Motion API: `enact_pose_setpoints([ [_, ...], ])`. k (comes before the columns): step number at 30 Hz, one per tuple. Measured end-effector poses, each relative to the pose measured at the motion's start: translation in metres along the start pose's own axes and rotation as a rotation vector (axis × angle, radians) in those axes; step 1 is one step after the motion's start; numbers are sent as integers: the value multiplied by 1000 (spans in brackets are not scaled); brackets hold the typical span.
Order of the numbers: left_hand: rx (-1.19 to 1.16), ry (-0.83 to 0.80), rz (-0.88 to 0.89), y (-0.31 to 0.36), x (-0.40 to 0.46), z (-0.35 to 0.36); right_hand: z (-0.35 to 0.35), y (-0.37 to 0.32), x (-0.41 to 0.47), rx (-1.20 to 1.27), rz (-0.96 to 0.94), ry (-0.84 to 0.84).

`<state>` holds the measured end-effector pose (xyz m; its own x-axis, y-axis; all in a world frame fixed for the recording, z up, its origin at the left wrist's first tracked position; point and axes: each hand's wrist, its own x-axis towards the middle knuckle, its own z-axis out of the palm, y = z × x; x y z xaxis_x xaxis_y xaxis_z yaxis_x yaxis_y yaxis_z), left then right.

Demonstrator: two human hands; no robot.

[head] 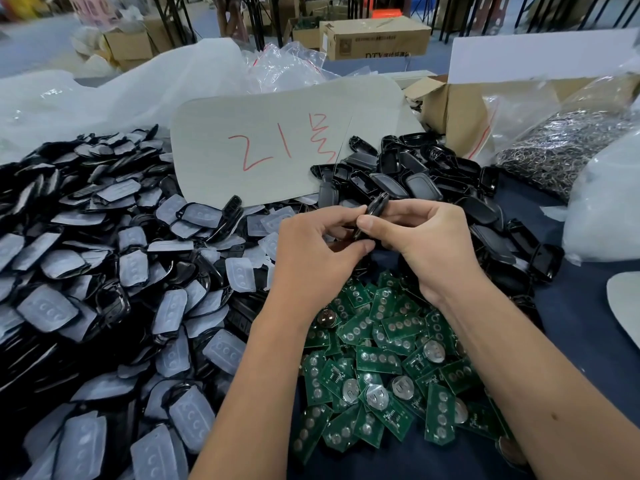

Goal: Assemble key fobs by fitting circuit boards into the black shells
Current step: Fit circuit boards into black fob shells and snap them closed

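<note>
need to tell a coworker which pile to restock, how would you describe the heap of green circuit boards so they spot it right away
Start at the grey card with red writing propped at the middle of the table, then come toward the person, past the left hand and right hand gripping one black shell. The green circuit boards lie heaped under the forearms on the dark blue cloth. It is the only green pile, dotted with silver coin cells.

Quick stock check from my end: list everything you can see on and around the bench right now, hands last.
black shell: one, black, held between both hands
circuit boards: pile, green, under the wrists
shells with button pads: large heap, black and translucent white, left
empty shells: heap, black, behind the hands
card: one, grey with red writing, centre back
metal rings: bagful, silver, right back
cardboard boxes: several, brown, background
tablecloth: dark blue
left hand: pinches shell
right hand: pinches shell
</note>
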<state>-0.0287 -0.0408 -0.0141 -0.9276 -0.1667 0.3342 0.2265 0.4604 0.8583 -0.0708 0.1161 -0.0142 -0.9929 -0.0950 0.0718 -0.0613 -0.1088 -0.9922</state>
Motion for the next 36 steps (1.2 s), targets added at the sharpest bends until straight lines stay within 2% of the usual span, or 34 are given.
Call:
enact_pose_setpoints([
  [5, -52, 56, -12, -1, 1, 4, 1, 4, 2, -213, -67, 60],
  [8, -133, 38, -80, -3, 2, 1, -8, 1, 6, -304, -102, -33],
  [13, -213, -48, -110, -4, 2, -1, -21, -1, 11, -103, -137, -256],
  [20, -247, -132, -112, -2, 0, -2, -18, 0, 10, -56, -133, -211],
  [27, -356, 8, -171, -1, 3, -3, -19, -4, 8, 161, -109, -226],
  [32, -508, 23, -224, 0, 3, -7, -18, -5, 7, 227, -72, -249],
  [36, -533, 32, -232, 0, 4, -8, -17, -5, 7, 234, -55, -270],
])
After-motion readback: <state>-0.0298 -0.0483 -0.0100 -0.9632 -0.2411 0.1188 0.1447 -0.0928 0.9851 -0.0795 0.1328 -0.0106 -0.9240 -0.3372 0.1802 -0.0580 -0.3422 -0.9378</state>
